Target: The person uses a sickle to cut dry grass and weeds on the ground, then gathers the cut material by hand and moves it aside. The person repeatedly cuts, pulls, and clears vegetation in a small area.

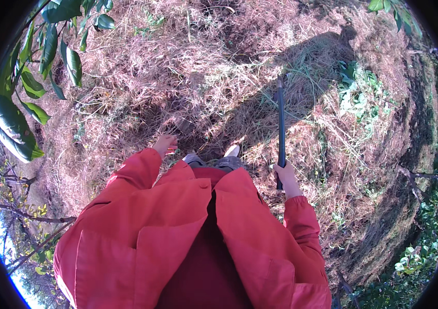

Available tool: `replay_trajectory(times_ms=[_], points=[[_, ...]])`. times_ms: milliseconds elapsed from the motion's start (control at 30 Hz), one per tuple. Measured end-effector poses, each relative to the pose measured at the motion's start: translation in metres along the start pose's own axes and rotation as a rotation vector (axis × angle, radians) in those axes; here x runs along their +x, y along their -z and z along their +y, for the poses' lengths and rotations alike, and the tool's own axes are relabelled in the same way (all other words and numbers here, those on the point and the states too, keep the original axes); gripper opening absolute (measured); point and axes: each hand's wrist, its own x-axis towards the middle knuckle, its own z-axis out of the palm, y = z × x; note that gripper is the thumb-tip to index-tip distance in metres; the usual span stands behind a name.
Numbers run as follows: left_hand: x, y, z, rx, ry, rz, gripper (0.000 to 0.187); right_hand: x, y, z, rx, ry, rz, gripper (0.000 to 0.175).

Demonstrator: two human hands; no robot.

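My right hand [286, 175] grips the lower end of a dark, long-handled tool [281, 127] that points away from me over the dry grass. Its far end lies near green grass blades in my shadow, and the shape of its head cannot be made out. To the left, my left hand [165, 145] hangs beside my legs with its fingers partly bent. A small red and white thing shows at those fingers; whether it is held is unclear. My shoe tip [232, 150] shows below the red jacket [126, 231].
Dry cut grass [145, 77] covers the ground. Leafy branches [51, 50] hang close at the upper left. A green leafy plant [362, 92] grows at the right. Bare branches [412, 175] and shrubs [416, 258] stand along the right rim, with more twigs [29, 216] at the left.
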Motion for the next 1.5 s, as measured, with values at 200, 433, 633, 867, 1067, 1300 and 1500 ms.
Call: replay_trajectory(times_ms=[200, 433, 633, 867, 1067, 1300, 1500], points=[[-0.021, 0.024, -0.04, -0.121, 0.044, 0.055, 0.027, 0.05, -0.042, -0.011, 0.895, -0.353, -0.379, 0.014], [-0.069, 0.038, -0.078, -0.199, 0.186, 0.198, 0.025, 0.152, -0.089, -0.052, 1.734, -0.558, -0.939, 0.021], [-0.098, 0.024, -0.066, -0.254, 0.146, 0.215, 0.028, 0.216, -0.108, -0.105, 2.007, -0.365, -0.873, 0.024], [-0.094, 0.02, -0.056, -0.254, 0.096, 0.13, 0.028, 0.227, 0.003, -0.19, 2.013, 0.031, -1.143, 0.017], [-0.076, 0.029, -0.054, -0.229, 0.052, 0.146, 0.028, 0.184, 0.141, -0.244, 1.018, 0.275, 0.007, 0.02], [-0.048, 0.037, -0.052, -0.168, 0.04, 0.092, 0.023, 0.112, 0.166, -0.162, 0.609, 0.255, 0.363, 0.019], [-0.023, 0.058, -0.037, -0.069, -0.091, 0.088, 0.021, 0.064, 0.049, -0.058, 0.643, 0.003, 0.161, 0.016]])
